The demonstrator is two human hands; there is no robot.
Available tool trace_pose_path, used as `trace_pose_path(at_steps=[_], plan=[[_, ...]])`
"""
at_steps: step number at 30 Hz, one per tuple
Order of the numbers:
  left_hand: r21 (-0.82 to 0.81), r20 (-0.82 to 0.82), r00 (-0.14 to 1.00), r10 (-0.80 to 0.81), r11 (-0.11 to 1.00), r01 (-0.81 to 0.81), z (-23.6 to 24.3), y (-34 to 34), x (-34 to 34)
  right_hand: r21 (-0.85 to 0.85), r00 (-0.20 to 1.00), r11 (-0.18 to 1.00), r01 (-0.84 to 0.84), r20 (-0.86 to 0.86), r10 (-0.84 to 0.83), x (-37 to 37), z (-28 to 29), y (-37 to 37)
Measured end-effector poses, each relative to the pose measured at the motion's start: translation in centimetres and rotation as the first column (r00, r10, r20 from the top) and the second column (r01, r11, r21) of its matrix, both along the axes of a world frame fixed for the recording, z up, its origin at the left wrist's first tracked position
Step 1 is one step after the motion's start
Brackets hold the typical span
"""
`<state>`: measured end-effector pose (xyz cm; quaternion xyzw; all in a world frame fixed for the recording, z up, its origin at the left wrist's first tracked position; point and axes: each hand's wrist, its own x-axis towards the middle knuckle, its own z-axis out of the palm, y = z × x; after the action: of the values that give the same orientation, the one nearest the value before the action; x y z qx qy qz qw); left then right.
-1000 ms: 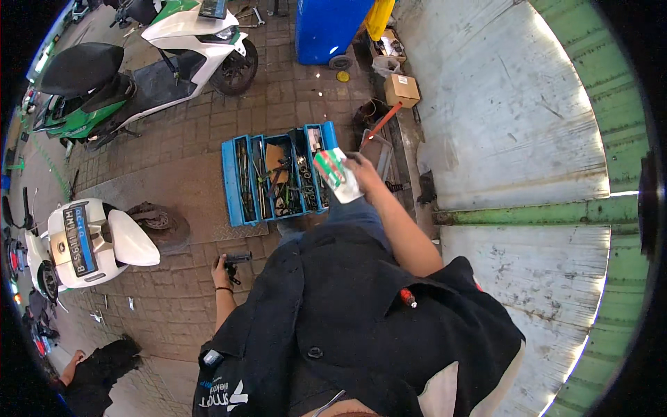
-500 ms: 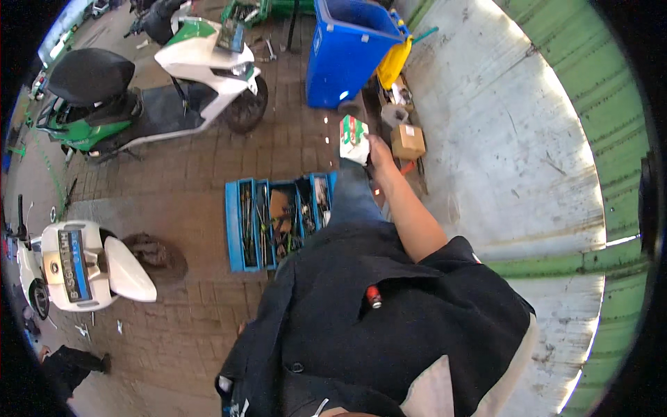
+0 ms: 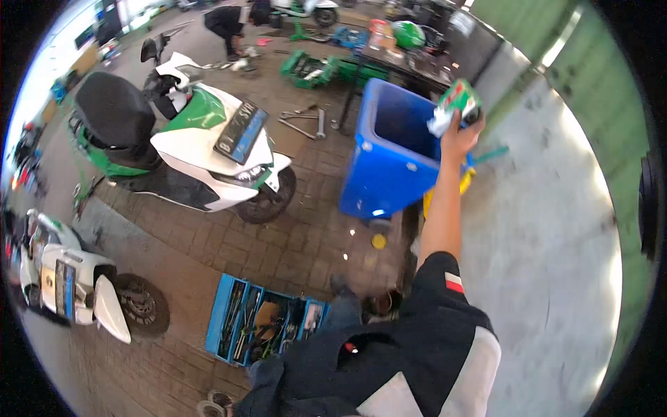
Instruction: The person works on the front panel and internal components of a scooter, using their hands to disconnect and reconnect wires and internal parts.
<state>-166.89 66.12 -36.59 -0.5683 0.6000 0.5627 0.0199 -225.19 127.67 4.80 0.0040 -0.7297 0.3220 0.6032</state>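
With my right arm stretched far forward, my right hand point(image 3: 461, 136) grips a small white, green and red packet point(image 3: 458, 96). It is raised by the right rim of a tall blue bin point(image 3: 372, 174), against the wall side. My fingers wrap round the packet's lower part, and they are partly blurred. Whether the packet is full or crumpled is hard to make out. My left hand is out of sight.
A blue toolbox point(image 3: 217, 316) full of tools stands open by my legs. White-green scooter point(image 3: 184, 153) and white scooter point(image 3: 108, 306) stand left. Behind the bin is a cluttered table point(image 3: 399, 64); a metal wall point(image 3: 542, 229) runs along the right. A person point(image 3: 226, 31) bends far off.
My right hand has carried the packet forward and up, from near my legs to the bin's right rim. The view has tilted up, showing the table and the far floor.
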Motion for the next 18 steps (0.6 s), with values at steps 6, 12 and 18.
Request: trace_pose_path(at_steps=[6,12,18], plan=[[-0.137,-0.099,0.965,0.243,0.957,-0.255,9.0,14.9,8.8,-0.31,0.839,0.949,-0.054,0.502,0.211,-14.2,-22.4,0.7],[-0.252,-0.312,0.834,0.456,0.806,-0.535,20.9,21.2,3.9,-0.382,0.353,0.718,-0.582,0.677,0.646,7.9,-29.8,-16.0],[0.013,-0.634,0.457,0.624,0.599,-0.801,19.1,22.1,15.9,-0.668,-0.747,-0.401,-0.627,0.662,0.063,38.2,-27.3,-38.3]])
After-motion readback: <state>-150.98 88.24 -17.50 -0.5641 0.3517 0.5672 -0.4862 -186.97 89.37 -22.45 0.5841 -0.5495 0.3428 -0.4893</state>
